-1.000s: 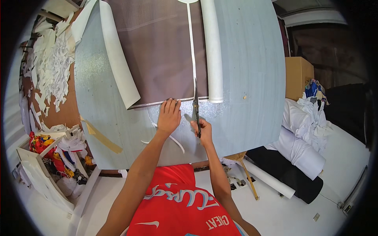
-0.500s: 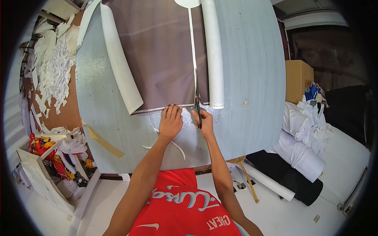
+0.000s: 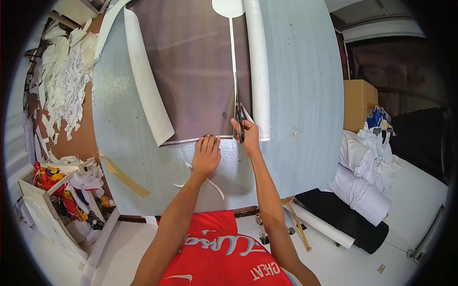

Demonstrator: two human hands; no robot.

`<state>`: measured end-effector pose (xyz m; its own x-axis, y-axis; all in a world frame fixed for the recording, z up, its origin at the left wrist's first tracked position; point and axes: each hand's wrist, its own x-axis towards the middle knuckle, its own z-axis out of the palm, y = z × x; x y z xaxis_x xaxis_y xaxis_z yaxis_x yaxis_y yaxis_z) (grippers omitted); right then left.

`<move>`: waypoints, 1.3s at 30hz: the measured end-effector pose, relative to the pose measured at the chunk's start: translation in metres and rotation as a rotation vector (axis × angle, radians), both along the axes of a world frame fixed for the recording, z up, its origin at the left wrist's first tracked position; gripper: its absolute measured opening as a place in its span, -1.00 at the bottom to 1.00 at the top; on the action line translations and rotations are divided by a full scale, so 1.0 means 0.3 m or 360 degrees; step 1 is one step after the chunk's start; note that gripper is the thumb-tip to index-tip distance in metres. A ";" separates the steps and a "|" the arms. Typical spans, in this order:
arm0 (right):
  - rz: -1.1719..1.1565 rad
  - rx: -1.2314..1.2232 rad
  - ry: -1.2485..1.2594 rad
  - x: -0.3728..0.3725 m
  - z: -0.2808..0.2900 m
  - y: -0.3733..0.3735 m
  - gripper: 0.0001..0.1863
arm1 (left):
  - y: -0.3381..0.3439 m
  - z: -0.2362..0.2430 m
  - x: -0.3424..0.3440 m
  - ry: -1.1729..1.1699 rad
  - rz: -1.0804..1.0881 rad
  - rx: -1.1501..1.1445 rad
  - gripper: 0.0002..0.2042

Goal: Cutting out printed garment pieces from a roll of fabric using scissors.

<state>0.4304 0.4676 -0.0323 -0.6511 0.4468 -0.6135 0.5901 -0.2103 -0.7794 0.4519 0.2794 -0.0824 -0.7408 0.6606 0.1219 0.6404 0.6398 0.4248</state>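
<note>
A dark brown printed sheet (image 3: 198,90) lies on the pale blue-grey table (image 3: 305,90), its left (image 3: 148,86) and right (image 3: 258,71) sides curled over into white rolls. Black-handled scissors (image 3: 240,114) are gripped in my right hand (image 3: 250,137) at the near edge. Their blades point away from me, along a thin white line that runs up to a white rounded shape (image 3: 229,7). The cut opens behind the blades, and a flap of sheet lifts to their right. My left hand (image 3: 206,155) rests flat, fingers stretched out, on the sheet's near edge.
Thin white offcut strips (image 3: 215,188) lie near my left wrist. Tan tape (image 3: 126,176) sticks to the table's left corner. White scraps (image 3: 67,90) cover the brown surface at left, above a frame with colourful cloth (image 3: 71,190). A cardboard box (image 3: 359,105) and fabric rolls (image 3: 358,190) are at right.
My right hand and the scissors have advanced up the white line, lengthening the cut from the near edge. The left hand stays on the edge.
</note>
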 end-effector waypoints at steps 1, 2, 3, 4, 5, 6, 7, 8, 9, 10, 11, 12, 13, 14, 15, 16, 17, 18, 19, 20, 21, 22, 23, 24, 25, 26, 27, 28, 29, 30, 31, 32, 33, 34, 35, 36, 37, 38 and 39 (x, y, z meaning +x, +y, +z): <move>-0.0010 -0.0001 0.0002 -0.017 0.000 -0.001 -0.54 | -0.002 -0.002 -0.001 0.0003 0.0005 0.0001 -0.53; -0.0021 -0.0002 0.0004 -0.033 0.000 -0.001 -0.53 | -0.005 -0.003 -0.002 0.0007 0.0007 0.0008 -0.53; -0.0016 -0.0001 0.0007 -0.048 0.002 0.003 -0.53 | -0.007 -0.004 -0.001 0.0012 0.0009 0.0014 -0.53; -0.0015 0.0000 0.0003 -0.062 0.001 0.008 -0.52 | -0.005 -0.004 0.000 0.0016 0.0011 0.0017 -0.53; -0.0014 0.0001 -0.0001 -0.076 0.000 0.014 -0.51 | -0.003 -0.003 0.001 0.0011 0.0006 0.0014 -0.53; -0.0013 0.0004 0.0004 -0.091 -0.001 0.019 -0.51 | -0.001 -0.002 0.002 0.0006 0.0002 0.0011 -0.53; -0.0016 -0.0024 0.0028 -0.108 -0.001 0.021 -0.51 | -0.005 -0.006 0.003 0.0013 0.0005 0.0010 -0.53; -0.0019 -0.0052 0.0052 -0.125 0.000 0.022 -0.50 | -0.008 -0.009 0.002 0.0012 0.0013 0.0014 -0.53; -0.0015 -0.0053 0.0060 -0.140 0.002 0.026 -0.50 | -0.011 -0.012 0.003 0.0011 0.0022 0.0018 -0.53; -0.0016 -0.0043 0.0050 -0.154 0.003 0.035 -0.50 | -0.009 -0.012 0.003 0.0017 0.0020 0.0023 -0.53; -0.0017 -0.0032 0.0041 -0.168 0.004 0.043 -0.50 | -0.007 -0.011 0.005 -0.0013 0.0013 0.0004 -0.53; -0.0017 -0.0026 0.0047 -0.184 0.003 0.047 -0.50 | -0.005 -0.010 0.006 -0.0043 0.0006 -0.0015 -0.53; -0.0016 -0.0018 0.0050 -0.202 0.002 0.051 -0.50 | -0.006 -0.013 0.008 -0.0034 0.0011 -0.0010 -0.53; -0.0015 -0.0009 0.0053 -0.221 0.002 0.057 -0.50 | -0.007 -0.018 0.008 -0.0037 0.0016 -0.0018 -0.52; -0.0009 -0.0004 0.0062 -0.242 0.003 0.066 -0.50 | -0.006 -0.022 0.008 -0.0039 0.0021 -0.0026 -0.52; -0.0002 0.0013 0.0057 -0.255 0.002 0.076 -0.50 | -0.003 -0.019 0.009 -0.0039 0.0019 -0.0018 -0.52; 0.0006 0.0030 0.0053 -0.269 0.001 0.087 -0.49 | 0.000 -0.016 0.009 -0.0037 0.0013 -0.0032 -0.52; 0.0004 0.0038 0.0053 -0.282 0.000 0.094 -0.49 | 0.003 -0.012 0.010 -0.0034 0.0006 -0.0046 -0.53; 0.0024 0.0036 0.0050 -0.303 0.002 0.096 -0.49 | 0.000 -0.014 0.009 -0.0029 0.0008 -0.0040 -0.53; 0.0045 0.0034 0.0046 -0.325 0.004 0.097 -0.49 | -0.008 -0.014 0.010 -0.0045 0.0015 -0.0067 -0.53; 0.0047 0.0030 0.0041 -0.346 0.006 0.099 -0.49 | -0.012 -0.016 0.010 -0.0061 0.0023 -0.0095 -0.54; 0.0054 0.0035 0.0045 -0.361 0.007 0.109 -0.49 | -0.008 -0.010 0.010 -0.0057 0.0030 -0.0090 -0.54; 0.0062 0.0041 0.0053 -0.375 0.009 0.120 -0.49 | -0.006 -0.003 0.009 -0.0069 0.0024 -0.0111 -0.54; 0.0071 0.0047 0.0061 -0.391 0.010 0.130 -0.49 | -0.003 0.002 0.008 -0.0080 0.0018 -0.0134 -0.54; 0.0078 0.0048 0.0068 -0.407 0.007 0.137 -0.49 | -0.003 0.003 0.009 -0.0073 0.0026 -0.0132 -0.54; 0.0073 0.0045 0.0082 -0.424 0.003 0.143 -0.49 | -0.001 0.003 0.011 -0.0059 0.0027 -0.0105 -0.54; 0.0066 0.0042 0.0096 -0.442 -0.002 0.150 -0.49 | 0.000 0.002 0.011 -0.0045 0.0027 -0.0078 -0.54; 0.0074 0.0038 0.0101 -0.460 -0.004 0.152 -0.49 | -0.004 -0.004 0.013 -0.0040 0.0035 -0.0082 -0.54; 0.0080 0.0037 0.0116 -0.479 -0.006 0.156 -0.48 | -0.007 -0.011 0.014 -0.0009 0.0033 -0.0051 -0.54; 0.0086 0.0036 0.0132 -0.498 -0.008 0.160 -0.47 | -0.009 -0.017 0.015 0.0022 0.0030 -0.0020 -0.54; 0.0089 0.0032 0.0134 -0.517 -0.009 0.166 -0.47 | -0.010 -0.021 0.016 0.0024 0.0034 -0.0024 -0.54; 0.0085 0.0046 0.0116 -0.538 -0.010 0.173 -0.46 | -0.011 -0.025 0.016 0.0053 0.0031 -0.0013 -0.53; 0.0080 0.0060 0.0098 -0.555 -0.010 0.179 -0.46 | -0.012 -0.028 0.017 0.0081 0.0028 -0.0002 -0.53; 0.0082 0.0059 0.0101 -0.570 -0.007 0.186 -0.46 | -0.011 -0.027 0.017 0.0084 0.0030 -0.0003 -0.53; 0.0096 0.0058 0.0107 -0.583 -0.005 0.193 -0.45 | -0.011 -0.026 0.018 0.0078 0.0035 0.0004 -0.51; 0.0111 0.0057 0.0112 -0.596 -0.003 0.198 -0.45 | -0.011 -0.024 0.019 0.0072 0.0040 0.0012 -0.49; 0.0113 0.0056 0.0119 -0.613 -0.005 0.204 -0.45 | -0.012 -0.031 0.022 0.0079 0.0042 0.0011 -0.49; 0.0119 0.0077 0.0108 -0.630 -0.008 0.209 -0.45 | -0.014 -0.038 0.025 0.0072 0.0031 -0.0014 -0.50; 0.0124 0.0097 0.0097 -0.646 -0.011 0.214 -0.45 | -0.017 -0.045 0.027 0.0066 0.0019 -0.0041 -0.51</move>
